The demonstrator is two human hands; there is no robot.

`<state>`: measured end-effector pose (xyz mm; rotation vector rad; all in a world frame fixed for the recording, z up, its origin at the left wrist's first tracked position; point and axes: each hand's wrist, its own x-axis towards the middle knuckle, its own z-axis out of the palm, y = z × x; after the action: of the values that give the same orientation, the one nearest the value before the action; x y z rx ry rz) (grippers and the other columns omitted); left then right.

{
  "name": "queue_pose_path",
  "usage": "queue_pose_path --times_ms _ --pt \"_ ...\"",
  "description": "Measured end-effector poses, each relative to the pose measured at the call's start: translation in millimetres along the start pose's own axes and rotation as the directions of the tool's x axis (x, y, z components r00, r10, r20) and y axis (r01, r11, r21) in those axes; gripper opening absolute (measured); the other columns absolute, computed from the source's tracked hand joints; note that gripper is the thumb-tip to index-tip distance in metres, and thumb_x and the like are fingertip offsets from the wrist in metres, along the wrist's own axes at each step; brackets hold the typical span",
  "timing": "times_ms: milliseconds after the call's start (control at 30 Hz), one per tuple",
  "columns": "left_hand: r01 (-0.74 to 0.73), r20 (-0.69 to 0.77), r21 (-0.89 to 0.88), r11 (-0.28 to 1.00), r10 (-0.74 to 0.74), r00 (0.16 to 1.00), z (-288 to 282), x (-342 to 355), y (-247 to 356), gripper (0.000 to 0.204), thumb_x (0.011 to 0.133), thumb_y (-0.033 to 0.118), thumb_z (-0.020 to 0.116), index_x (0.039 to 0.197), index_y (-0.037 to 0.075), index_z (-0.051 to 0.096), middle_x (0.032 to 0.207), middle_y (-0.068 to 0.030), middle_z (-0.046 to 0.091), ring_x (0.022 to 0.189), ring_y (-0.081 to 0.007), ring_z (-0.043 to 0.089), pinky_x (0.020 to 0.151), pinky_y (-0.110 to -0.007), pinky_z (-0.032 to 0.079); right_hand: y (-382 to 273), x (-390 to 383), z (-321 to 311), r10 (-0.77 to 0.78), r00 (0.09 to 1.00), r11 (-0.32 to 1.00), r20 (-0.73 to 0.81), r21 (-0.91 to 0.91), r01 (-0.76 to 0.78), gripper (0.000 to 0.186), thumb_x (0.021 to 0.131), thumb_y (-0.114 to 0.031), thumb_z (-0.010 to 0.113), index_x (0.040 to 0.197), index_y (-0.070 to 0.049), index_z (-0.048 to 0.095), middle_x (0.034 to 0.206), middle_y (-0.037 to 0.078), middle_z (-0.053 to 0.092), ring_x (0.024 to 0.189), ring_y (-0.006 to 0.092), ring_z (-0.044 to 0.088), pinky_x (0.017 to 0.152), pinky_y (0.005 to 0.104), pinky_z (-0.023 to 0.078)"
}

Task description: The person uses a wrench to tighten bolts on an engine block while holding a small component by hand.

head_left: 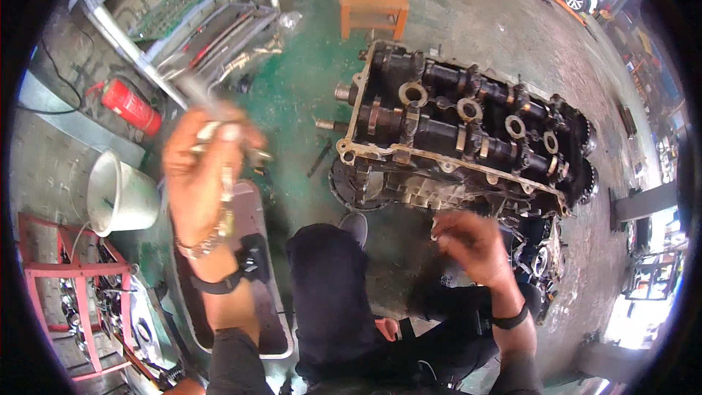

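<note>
My left hand [201,168] is raised over a dark tray [252,212], its fingers closed round a blurred metal tool [199,95] whose pale shaft points up and away. Its exact kind is smeared by motion. To the right stands an engine [439,157] with its top cover off, showing dark camshafts, round plug-hole rings and gears at the right end. Below its near side, my right hand [472,245] hangs with fingers curled together. A small light spot shows at the fingertips, but I cannot make out what they hold.
An orange stool [373,4] stands beyond the engine. On the left are a metal rack [139,51] with tools, a red fire extinguisher [131,106], a white bucket [124,194] and a red frame [77,271] with parts. Engine parts [541,256] lie near my right wrist.
</note>
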<state>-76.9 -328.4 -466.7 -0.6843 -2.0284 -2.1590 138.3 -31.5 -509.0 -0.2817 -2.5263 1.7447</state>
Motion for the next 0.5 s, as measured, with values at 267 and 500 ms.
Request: queue_pose_path --times_ms 267,500 --pt "-0.594 0.773 0.138 0.792 0.289 0.565 172.4 -20.8 55.8 0.017 0.077 0.009 0.069 0.093 0.006 0.066 0.079 -0.01 0.064 0.073 -0.0357 0.063 0.062 -0.043 0.05 -86.1 -30.8 -55.0 -0.147 0.929 0.947 -0.339 0.222 0.231 0.088 0.074 -0.038 0.086 0.138 0.005 0.043 0.08 0.002 0.062 0.072 0.0075 0.057 0.066 0.0198 0.046" --pt "-0.529 0.755 -0.077 0.845 0.396 0.523 212.0 -28.5 23.5 0.019 0.079 0.009 0.068 0.098 0.003 0.068 0.085 -0.0155 0.066 0.078 -0.0372 0.064 0.067 -0.044 0.051 -56.2 -45.6 -70.5 0.053 0.934 0.986 -0.353 0.166 0.007 0.034 0.097 -0.023 0.063 0.114 0.006 0.062 0.073 0.004 0.061 0.06 0.0083 0.054 0.055 0.0217 0.045"
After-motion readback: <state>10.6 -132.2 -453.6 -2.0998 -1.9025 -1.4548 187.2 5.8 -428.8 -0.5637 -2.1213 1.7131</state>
